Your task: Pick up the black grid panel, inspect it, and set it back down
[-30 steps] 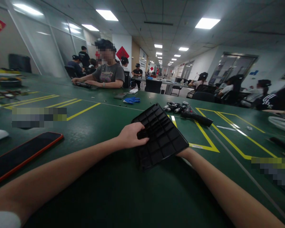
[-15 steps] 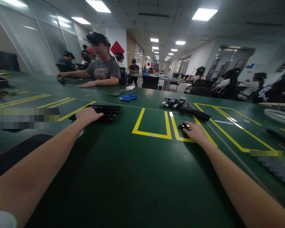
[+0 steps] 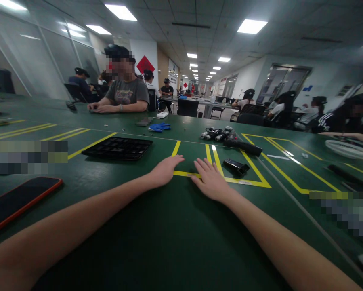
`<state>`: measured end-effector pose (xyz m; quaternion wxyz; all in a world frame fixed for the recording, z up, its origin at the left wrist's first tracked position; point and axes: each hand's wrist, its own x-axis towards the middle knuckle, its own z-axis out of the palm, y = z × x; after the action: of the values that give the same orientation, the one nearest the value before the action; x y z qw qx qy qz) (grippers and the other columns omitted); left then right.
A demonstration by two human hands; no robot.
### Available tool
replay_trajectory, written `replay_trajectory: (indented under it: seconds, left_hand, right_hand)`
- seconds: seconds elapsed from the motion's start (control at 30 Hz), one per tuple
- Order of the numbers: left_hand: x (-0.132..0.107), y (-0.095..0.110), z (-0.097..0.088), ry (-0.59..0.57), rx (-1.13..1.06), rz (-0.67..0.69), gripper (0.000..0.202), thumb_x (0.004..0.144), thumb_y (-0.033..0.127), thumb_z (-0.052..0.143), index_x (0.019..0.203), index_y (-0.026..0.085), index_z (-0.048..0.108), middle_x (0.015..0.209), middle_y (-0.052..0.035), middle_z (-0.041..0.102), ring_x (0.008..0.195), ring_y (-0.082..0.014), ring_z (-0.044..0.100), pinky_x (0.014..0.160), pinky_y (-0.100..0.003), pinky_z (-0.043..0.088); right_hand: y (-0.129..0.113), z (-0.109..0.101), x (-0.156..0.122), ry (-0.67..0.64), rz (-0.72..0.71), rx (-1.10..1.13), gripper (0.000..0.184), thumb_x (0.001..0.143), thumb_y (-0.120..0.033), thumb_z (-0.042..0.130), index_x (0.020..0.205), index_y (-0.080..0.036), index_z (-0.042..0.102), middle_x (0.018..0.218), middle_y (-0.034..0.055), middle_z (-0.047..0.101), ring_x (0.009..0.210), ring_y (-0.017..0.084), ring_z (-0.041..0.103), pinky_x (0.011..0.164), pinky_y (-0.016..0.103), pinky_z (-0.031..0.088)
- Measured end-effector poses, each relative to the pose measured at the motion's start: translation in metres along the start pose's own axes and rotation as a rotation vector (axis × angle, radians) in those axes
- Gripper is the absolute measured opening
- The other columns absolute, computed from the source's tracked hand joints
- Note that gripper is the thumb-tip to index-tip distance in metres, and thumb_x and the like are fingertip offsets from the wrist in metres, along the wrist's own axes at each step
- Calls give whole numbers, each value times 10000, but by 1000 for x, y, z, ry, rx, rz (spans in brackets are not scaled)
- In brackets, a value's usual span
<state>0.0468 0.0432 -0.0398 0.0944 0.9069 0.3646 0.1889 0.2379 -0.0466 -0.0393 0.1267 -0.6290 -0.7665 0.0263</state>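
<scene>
My left hand (image 3: 164, 169) lies flat on the green table (image 3: 157, 234), fingers stretched toward a yellow taped rectangle (image 3: 187, 174). My right hand (image 3: 210, 180) rests flat beside it, fingers spread, on the rectangle's front line. Neither hand holds anything. A black gridded tray (image 3: 117, 147) lies flat to the left, beyond my left hand. A small black part (image 3: 236, 166) sits just right of my right hand, apart from it.
A black tool (image 3: 243, 146) and a cluster of small metal-tipped parts (image 3: 215, 133) lie farther back. Blue gloves (image 3: 159, 127) sit mid-table. A red-edged phone (image 3: 16, 202) lies at left. A person in a grey shirt (image 3: 125, 93) sits across; others work at right.
My left hand let go of the black tray at left and drew back to the middle. My right hand left the small black part and moved left, beside the left hand.
</scene>
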Motion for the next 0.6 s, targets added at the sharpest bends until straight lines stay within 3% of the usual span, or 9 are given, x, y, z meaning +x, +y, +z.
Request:
replay_trajectory:
  seconds: [0.1,0.17,0.27,0.33,0.4,0.47,0.6]
  left_hand:
    - [-1,6,10,-155,73,67,511,788,48,308,1273,119,454,1391,-109,378,1281,-175,344,1057,-344,263]
    - [0,3,10,-191,89,62,493,816,69,293,1281,128,444,1394,-108,372,1287,-172,334,1054,-339,264]
    - [3,2,7,-181,88,55,456,862,134,283,1295,119,427,1394,-117,371,1290,-181,328,1053,-340,266]
    - [0,7,4,-115,106,50,450,889,227,302,1305,96,415,1403,-137,350,1305,-211,299,1066,-370,243]
    - [-10,20,0,-47,143,75,478,895,314,321,1308,94,418,1424,-142,307,1328,-238,240,1088,-413,187]
    - [-27,38,-7,-58,151,130,488,895,366,316,1310,134,428,1444,-115,273,1344,-242,194,1101,-439,142]
    - [-75,82,-21,-308,1,301,521,879,471,322,1364,280,339,1458,-30,246,1349,-220,184,1109,-457,128]
  right_hand:
    - [-11,8,-3,-137,-62,31,697,849,-592,164,1400,-169,227,1481,58,186,1363,270,112,1088,515,98]
    - [-11,12,-4,-164,-65,27,709,848,-598,136,1399,-161,230,1478,63,188,1361,271,121,1087,519,92]
    - [-11,13,-4,-150,-70,33,716,848,-601,135,1397,-152,235,1477,66,188,1359,274,128,1087,520,93]
    - [-10,10,-3,-140,-84,54,706,852,-594,157,1387,-146,263,1470,79,209,1352,286,152,1080,529,118]
    - [-6,2,-1,-105,-86,64,673,865,-563,178,1372,-138,303,1457,93,248,1339,296,197,1072,531,155]
    - [5,-9,0,-17,-43,17,626,883,-507,200,1351,-117,343,1441,109,289,1322,295,242,1070,516,183]
    - [51,-27,0,208,210,-200,553,883,-421,262,1317,-105,395,1411,126,347,1302,299,268,1068,505,179]
